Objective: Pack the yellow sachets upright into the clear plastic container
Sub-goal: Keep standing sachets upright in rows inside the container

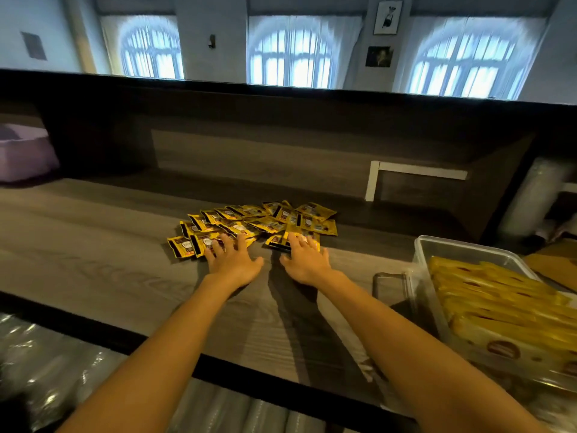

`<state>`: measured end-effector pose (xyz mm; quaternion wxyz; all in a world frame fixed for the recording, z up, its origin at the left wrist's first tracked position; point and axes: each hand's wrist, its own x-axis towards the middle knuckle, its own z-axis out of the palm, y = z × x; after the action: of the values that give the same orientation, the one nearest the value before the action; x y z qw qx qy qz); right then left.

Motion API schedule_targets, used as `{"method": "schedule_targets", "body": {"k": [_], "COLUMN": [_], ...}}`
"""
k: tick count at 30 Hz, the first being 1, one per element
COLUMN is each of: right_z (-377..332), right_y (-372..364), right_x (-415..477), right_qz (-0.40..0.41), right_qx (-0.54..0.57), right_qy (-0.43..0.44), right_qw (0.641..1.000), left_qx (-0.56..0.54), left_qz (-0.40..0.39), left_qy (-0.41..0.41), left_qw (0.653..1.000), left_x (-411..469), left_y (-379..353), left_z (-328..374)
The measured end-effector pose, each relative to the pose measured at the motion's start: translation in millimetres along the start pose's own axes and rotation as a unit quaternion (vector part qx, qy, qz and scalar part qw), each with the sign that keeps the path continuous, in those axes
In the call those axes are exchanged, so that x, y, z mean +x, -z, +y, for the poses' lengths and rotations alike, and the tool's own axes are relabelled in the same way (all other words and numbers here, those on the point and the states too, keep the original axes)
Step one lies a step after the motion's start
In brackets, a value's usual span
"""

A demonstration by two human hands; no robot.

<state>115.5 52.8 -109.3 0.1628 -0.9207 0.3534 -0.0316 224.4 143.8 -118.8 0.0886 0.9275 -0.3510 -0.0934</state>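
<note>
A loose pile of several yellow sachets [259, 221] lies flat on the dark wooden counter [93, 245], out in front of me. My left hand [232, 262] rests palm down with fingers spread, its fingertips on the pile's near left sachets. My right hand [307, 260] is also flat and spread, fingertips on a sachet at the pile's near right. Neither hand grips anything. At the right stands the clear plastic container [462, 248], with a row of yellow sachets [499, 304] standing upright inside it.
A raised dark back panel [281, 145] runs behind the pile. A purple cushion [25, 154] sits far left. A white frame [415, 175] leans at the back right. Shiny plastic-wrapped rolls [46, 370] lie below the counter's front edge.
</note>
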Motion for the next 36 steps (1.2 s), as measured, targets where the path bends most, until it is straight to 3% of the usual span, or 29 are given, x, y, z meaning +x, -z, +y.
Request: {"method": "schedule_targets", "body": {"k": [2, 8, 12, 16, 18, 22, 26, 28, 33, 36], "right_z": [1.1, 5.9, 16.8, 28.1, 31.5, 34.6, 36.3, 36.2, 33.2, 33.7], "right_y": [-2.9, -3.8, 5.8, 11.8, 8.1, -1.5, 1.7, 9.2, 15.1, 14.7], "right_x": [-1.8, -30.8, -60.2, -76.3, -78.4, -73.1, -68.7, -70.9, -83.2, -92.5], "right_qz": [-0.01, 0.131, 0.167, 0.213, 0.233, 0.147, 0.063, 0.057, 0.066, 0.097], "right_qx": [-0.017, -0.031, -0.021, 0.011, 0.014, -0.058, -0.097, -0.099, -0.095, -0.129], "right_qy": [0.004, 0.014, 0.013, -0.025, -0.037, -0.087, -0.108, -0.09, -0.059, -0.034], "right_qw": [1.0, 0.991, 0.986, 0.977, 0.972, 0.984, 0.987, 0.989, 0.992, 0.986], "left_qx": [0.012, 0.031, 0.041, -0.018, -0.066, -0.077, -0.026, -0.013, 0.054, 0.016], "left_qz": [0.019, 0.083, 0.079, 0.101, 0.142, 0.214, 0.064, 0.045, 0.101, 0.124], "left_qy": [-0.014, -0.075, -0.119, -0.164, -0.146, -0.084, -0.056, -0.061, -0.123, -0.138], "left_qw": [1.0, 0.993, 0.989, 0.981, 0.977, 0.97, 0.996, 0.997, 0.986, 0.983], "left_x": [-1.2, -31.2, -54.5, -69.2, -75.9, -81.3, -64.9, -58.3, -63.3, -71.9], "left_y": [-2.0, -5.7, -14.3, -13.3, -9.7, -7.2, -14.0, -13.8, -2.5, 1.0], "left_z": [-0.8, 10.0, 21.0, 26.6, 30.3, 40.0, 38.9, 35.6, 40.7, 47.5]}}
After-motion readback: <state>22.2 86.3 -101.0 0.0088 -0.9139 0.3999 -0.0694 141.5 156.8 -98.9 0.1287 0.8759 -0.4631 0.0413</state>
